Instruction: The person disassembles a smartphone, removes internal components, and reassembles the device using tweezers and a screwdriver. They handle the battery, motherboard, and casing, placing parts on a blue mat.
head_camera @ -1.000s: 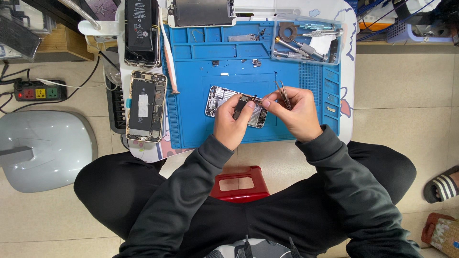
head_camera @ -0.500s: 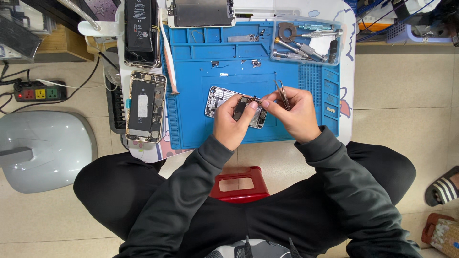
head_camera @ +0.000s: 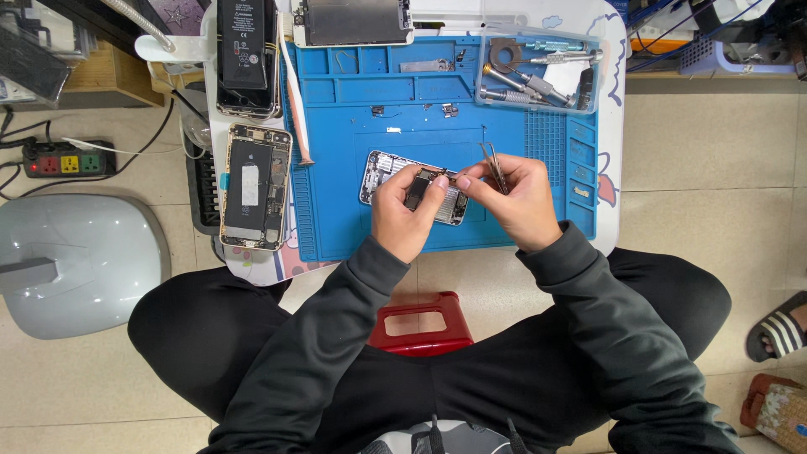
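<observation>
An opened phone chassis (head_camera: 388, 171) lies on the blue repair mat (head_camera: 353, 202). My left hand (head_camera: 405, 214) pinches a small dark part (head_camera: 418, 190) just over the chassis. My right hand (head_camera: 513, 197) holds metal tweezers (head_camera: 494, 160) against the palm, tips pointing away, while its thumb and forefinger meet the left fingertips at the same small part. Both hands hover over the right end of the chassis, hiding that end.
A second opened phone (head_camera: 255, 187) lies at the mat's left edge, another phone body (head_camera: 246, 55) and a screen panel (head_camera: 353, 21) at the back. A clear tool tray (head_camera: 538, 71) sits back right. A red stool (head_camera: 418, 324), power strip (head_camera: 65, 158) and grey dome (head_camera: 71, 261) are on the floor.
Both hands stay over the chassis; the fingertips have shifted only slightly around the small part.
</observation>
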